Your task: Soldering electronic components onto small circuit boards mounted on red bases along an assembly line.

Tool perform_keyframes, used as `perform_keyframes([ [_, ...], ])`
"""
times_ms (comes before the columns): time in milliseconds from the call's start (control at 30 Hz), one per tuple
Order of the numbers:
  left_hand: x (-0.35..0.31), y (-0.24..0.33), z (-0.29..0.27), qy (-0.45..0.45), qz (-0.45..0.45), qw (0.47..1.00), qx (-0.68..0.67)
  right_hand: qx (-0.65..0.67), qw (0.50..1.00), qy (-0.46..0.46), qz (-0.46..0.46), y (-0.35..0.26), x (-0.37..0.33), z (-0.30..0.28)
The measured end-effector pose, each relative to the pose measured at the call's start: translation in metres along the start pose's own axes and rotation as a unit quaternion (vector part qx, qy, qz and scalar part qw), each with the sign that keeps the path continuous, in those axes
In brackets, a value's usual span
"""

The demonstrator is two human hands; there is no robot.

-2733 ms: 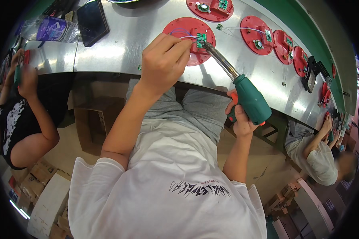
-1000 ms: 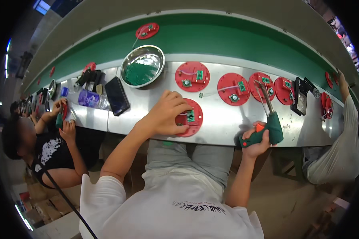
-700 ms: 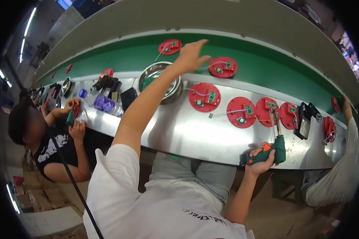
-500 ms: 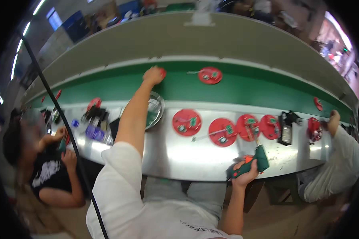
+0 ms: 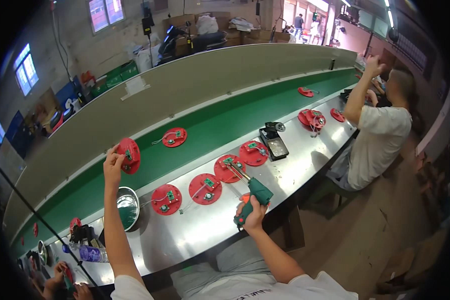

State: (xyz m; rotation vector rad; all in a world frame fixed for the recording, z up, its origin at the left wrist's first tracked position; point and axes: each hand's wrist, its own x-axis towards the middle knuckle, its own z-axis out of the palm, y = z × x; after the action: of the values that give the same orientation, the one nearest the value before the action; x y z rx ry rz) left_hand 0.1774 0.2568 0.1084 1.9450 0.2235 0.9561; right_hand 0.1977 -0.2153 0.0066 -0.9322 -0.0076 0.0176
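My left hand is raised over the green belt, its fingers pinching the edge of a red disc with a small green circuit board on it. In my right hand is a green pistol-grip soldering gun with an orange trigger. Its tip points over a red disc on the metal bench; whether it touches cannot be made out. Beside that one lie more discs with boards and wires: a red disc, a red disc and a red disc.
A metal bowl stands by my left forearm. Another red disc lies on the green belt. A black soldering stand sits right of the row on the metal bench. Co-workers sit at both sides; a dark cable crosses at left.
My view has swung to the right. My left hand has lifted a red disc off the belt, its board side now showing. The soldering gun remains in my right hand.
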Motion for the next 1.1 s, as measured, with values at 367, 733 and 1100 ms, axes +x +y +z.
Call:
perform_keyframes([
  [367,-0.218,0.154,0.079,-0.225,0.080,0.953,0.186,-0.010,0.999,0.007,0.038,0.003,0.002,0.018],
  [733,-0.267,0.120,0.116,-0.132,0.044,0.957,0.254,-0.014,0.999,0.009,0.030,0.001,0.000,0.014],
  [1100,-0.257,0.097,0.084,-0.088,0.027,0.952,0.293,-0.008,0.994,0.002,0.106,0.006,0.010,0.008],
])
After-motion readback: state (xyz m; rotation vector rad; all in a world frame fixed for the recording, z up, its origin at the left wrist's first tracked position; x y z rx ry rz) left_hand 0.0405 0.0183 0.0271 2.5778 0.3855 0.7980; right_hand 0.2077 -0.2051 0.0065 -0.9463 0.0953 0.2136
